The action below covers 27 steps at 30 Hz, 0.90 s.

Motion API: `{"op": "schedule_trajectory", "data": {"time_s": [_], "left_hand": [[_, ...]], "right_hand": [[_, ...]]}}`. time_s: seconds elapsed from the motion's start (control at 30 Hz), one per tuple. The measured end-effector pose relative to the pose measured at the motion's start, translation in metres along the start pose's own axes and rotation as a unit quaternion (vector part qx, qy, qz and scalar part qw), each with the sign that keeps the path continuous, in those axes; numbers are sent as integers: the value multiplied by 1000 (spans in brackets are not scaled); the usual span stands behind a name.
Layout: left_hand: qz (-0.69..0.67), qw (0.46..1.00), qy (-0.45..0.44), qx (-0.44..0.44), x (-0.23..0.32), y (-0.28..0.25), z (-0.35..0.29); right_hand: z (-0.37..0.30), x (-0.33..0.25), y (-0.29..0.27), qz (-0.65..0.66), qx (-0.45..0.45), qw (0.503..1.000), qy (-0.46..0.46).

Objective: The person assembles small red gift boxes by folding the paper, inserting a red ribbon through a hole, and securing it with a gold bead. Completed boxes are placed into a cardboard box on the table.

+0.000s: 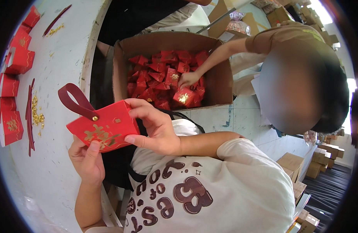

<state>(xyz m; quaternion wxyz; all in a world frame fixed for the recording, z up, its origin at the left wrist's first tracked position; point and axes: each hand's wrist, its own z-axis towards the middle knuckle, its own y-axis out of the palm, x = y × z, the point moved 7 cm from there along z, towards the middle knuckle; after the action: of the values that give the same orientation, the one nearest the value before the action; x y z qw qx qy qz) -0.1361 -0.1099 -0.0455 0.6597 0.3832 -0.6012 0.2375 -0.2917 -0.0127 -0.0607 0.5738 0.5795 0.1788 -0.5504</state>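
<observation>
Between my hands is a small red gift box [117, 116] with gold lettering, tilted above the edge of the white table. My left hand [88, 159] pinches its lower edge, thumb on the front face. At the other end, my right hand [157, 128] grips the side with thumb and fingers. A dark red strap handle [72, 93] loops up from the top of the box, fixed by a gold rivet [95, 118]. On the table [58, 155] beside it lie flat dark red straps [29, 120] and a scatter of small gold rivets [38, 116].
Several red boxes [12, 126] line the table's far left. Beyond my hands, a large cardboard carton [148, 40] holds many red boxes, and another person's hand [188, 79] reaches into it. A person in black stands behind the carton. Stacked cartons [289, 163] stand at right.
</observation>
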Motion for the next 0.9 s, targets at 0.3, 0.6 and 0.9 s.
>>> {"op": "schedule_trajectory", "data": {"time_s": [0.3, 0.6, 0.9], "left_hand": [[45, 998, -50, 1, -3, 4, 7], [72, 993, -81, 54, 1, 4, 5], [63, 993, -88, -36, -8, 14, 10]], "right_hand": [[10, 3, -8, 12, -34, 998, 53], [11, 15, -12, 138, 43, 985, 95], [10, 22, -18, 61, -7, 986, 157]]}}
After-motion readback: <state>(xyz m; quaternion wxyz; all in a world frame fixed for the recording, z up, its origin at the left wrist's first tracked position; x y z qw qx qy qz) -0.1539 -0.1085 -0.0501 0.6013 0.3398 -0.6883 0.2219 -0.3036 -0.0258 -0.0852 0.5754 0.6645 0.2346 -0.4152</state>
